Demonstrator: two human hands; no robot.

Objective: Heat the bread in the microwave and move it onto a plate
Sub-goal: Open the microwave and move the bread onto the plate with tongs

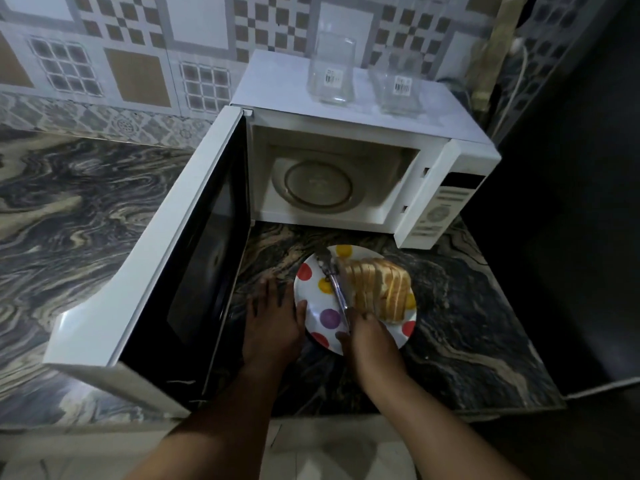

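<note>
**Bread on the plate, microwave open**

The microwave (346, 161) fills the upper centre, door (166, 258) swung wide. Below it, the dotted plate (322, 320) carries the sliced bread (381, 289). The left hand (273, 317) rests flat, fingers straight, at the rim; the right hand (367, 337) grips tongs (337, 289) beside the bread.

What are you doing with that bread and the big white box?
A person is working at a counter in front of a microwave whose door hangs wide open; nothing sits on its glass turntable. The right hand grips metal tongs beside a stack of sliced bread on a spotted plate. The left hand rests flat at the plate's edge.
</note>
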